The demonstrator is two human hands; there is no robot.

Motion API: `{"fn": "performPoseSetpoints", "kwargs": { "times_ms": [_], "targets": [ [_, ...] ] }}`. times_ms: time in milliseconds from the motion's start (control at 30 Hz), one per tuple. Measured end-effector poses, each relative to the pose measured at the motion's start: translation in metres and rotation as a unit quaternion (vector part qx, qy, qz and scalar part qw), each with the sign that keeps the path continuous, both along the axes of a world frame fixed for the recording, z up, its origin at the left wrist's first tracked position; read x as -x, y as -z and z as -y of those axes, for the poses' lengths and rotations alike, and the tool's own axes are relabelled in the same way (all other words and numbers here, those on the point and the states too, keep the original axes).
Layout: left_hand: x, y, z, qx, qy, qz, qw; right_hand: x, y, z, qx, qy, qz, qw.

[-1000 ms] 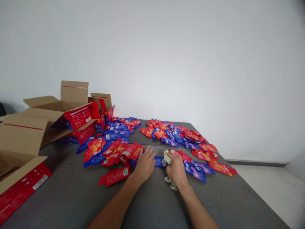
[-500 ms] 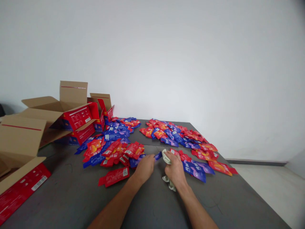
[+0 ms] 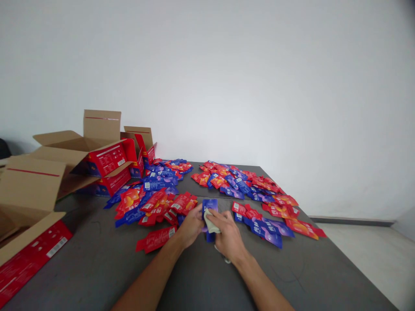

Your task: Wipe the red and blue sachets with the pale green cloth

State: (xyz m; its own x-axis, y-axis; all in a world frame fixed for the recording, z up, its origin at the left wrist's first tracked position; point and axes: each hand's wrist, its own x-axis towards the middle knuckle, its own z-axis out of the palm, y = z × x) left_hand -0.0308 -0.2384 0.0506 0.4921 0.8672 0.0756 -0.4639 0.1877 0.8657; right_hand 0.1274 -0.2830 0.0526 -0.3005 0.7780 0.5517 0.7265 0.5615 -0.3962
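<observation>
Upright between my hands is a blue pouch (image 3: 210,204), its middle partly covered. My left hand (image 3: 192,226) is closed on the pouch's left edge. A pale cloth (image 3: 212,223) is bunched in my right hand (image 3: 229,235), which presses it against the front of the pouch; part of the cloth hangs below the palm. Just left of my left hand lies a heap of red and blue pouches (image 3: 155,209), with a single red pouch (image 3: 157,239) nearer me. Several blue pouches (image 3: 266,229) rest to the right of my right hand.
Open cardboard boxes (image 3: 108,162) with red sides stand along the left of the dark grey table (image 3: 97,268). Another open box (image 3: 35,255) is at the near left. More red and blue pouches (image 3: 236,179) are spread at the back right, before a white wall (image 3: 227,86).
My hands have come together. The blue pouch now stands upright facing me, and my right hand has moved left, bringing the cloth onto it.
</observation>
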Motion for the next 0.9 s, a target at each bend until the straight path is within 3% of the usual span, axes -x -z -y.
{"fn": "performPoseSetpoints", "kwargs": {
  "times_ms": [167, 333, 533, 667, 767, 900],
  "targets": [
    [0.003, -0.001, 0.007, 0.003, 0.057, -0.022, 0.998, -0.008, -0.002, -0.003, -0.045, 0.073, 0.001, 0.996],
    [0.006, -0.001, 0.002, 0.047, 0.069, 0.003, 0.996, -0.009, -0.005, -0.003, -0.038, 0.058, 0.039, 0.997],
    [0.018, -0.015, -0.009, 0.085, 0.012, 0.083, 0.993, 0.006, -0.014, 0.007, 0.002, -0.048, 0.096, 0.994],
    [0.015, -0.015, -0.012, 0.080, -0.052, 0.063, 0.993, 0.012, -0.017, 0.011, 0.018, -0.079, 0.110, 0.991],
    [0.013, -0.005, -0.018, 0.062, -0.110, 0.046, 0.991, 0.008, -0.013, 0.008, 0.016, -0.080, 0.068, 0.994],
    [0.018, 0.007, -0.026, 0.053, -0.172, 0.008, 0.984, -0.001, -0.005, 0.000, -0.023, -0.016, -0.056, 0.998]
  ]
}}
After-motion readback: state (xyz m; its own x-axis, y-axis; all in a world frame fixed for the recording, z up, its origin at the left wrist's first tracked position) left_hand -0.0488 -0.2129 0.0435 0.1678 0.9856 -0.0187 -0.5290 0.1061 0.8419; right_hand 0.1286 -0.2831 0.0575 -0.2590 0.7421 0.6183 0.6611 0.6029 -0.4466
